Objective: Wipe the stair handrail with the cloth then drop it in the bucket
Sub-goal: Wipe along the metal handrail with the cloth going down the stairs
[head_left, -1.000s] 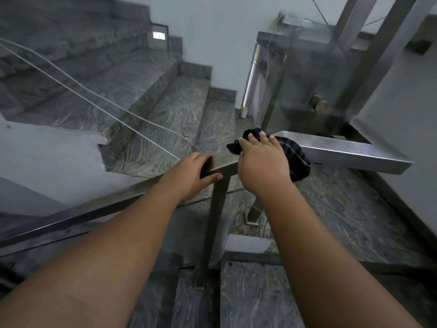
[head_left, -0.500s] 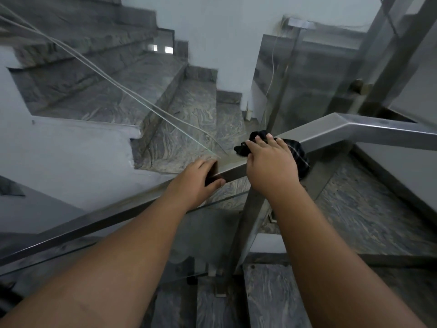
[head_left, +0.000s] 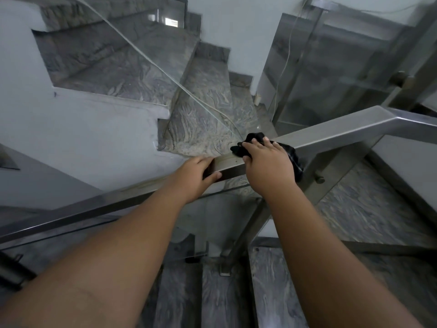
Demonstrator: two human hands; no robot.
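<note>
Head view shows the left hand [head_left: 197, 175] wrapped around the metal handrail [head_left: 331, 130]. Just beside it, to the right, the right hand [head_left: 267, 168] presses a dark cloth [head_left: 292, 155] onto the rail top, fingers curled over it.

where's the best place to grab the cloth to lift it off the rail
Likely the bunched part on top of the rail, under the right hand, pinched from above. The cloth drapes over the rail's near side, so it should lift straight up.
</note>
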